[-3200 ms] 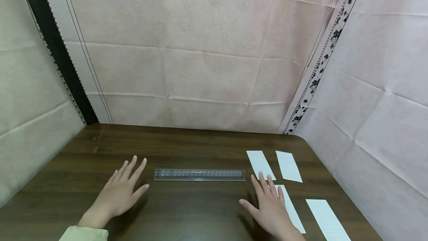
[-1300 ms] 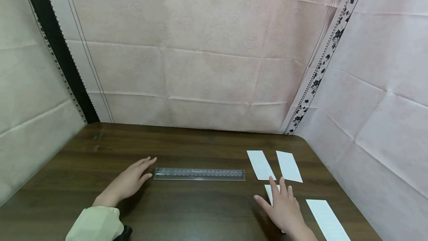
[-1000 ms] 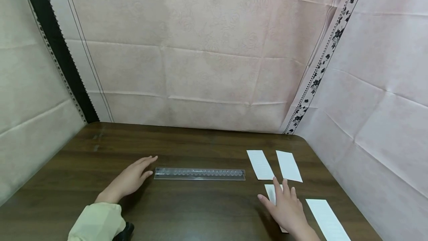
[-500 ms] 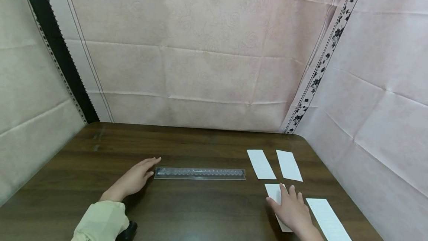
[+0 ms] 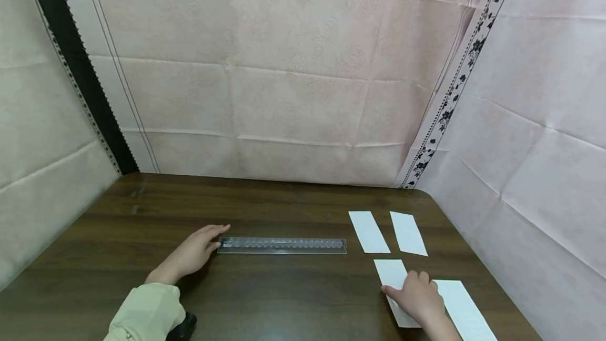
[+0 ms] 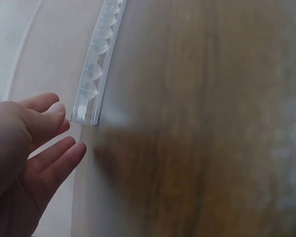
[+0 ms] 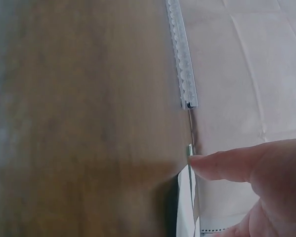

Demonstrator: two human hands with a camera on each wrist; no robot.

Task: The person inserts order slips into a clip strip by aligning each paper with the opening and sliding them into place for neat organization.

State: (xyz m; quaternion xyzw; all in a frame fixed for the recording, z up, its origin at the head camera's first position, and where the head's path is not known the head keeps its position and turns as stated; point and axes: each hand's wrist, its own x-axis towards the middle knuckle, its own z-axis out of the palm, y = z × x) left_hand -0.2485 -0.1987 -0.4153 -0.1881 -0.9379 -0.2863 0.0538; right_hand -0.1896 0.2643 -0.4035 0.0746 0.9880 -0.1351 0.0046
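Note:
A long clear plastic strip (image 5: pixel 283 246) with a row of round translucent bumps lies across the middle of the dark wooden table (image 5: pixel 284 299). At its left end is my left hand (image 5: pixel 191 251), fingers loosely bent; in the left wrist view, the fingertips stand beside the end of the strip (image 6: pixel 96 64). My right hand (image 5: pixel 418 296) is over the front-left white card (image 5: pixel 392 272). Its thumb reaches the card's left edge and its other fingers bend downward, apart from the thumb. The right wrist view has the thumb (image 7: pixel 222 165) down close to the card (image 7: pixel 185 202), seen nearly edge-on.
Behind the right hand lie two more white cards, a left one (image 5: pixel 369 231) and a right one (image 5: pixel 408 233). A further white card (image 5: pixel 464 309) lies to its right. Pale cloth walls, such as the rear one (image 5: pixel 284 93), enclose the table's back and sides.
My right hand has drawn back and right over the front-left card, its fingers bending more. My left hand has turned and moved right to the strip's end. Strip and cards lie where they were.

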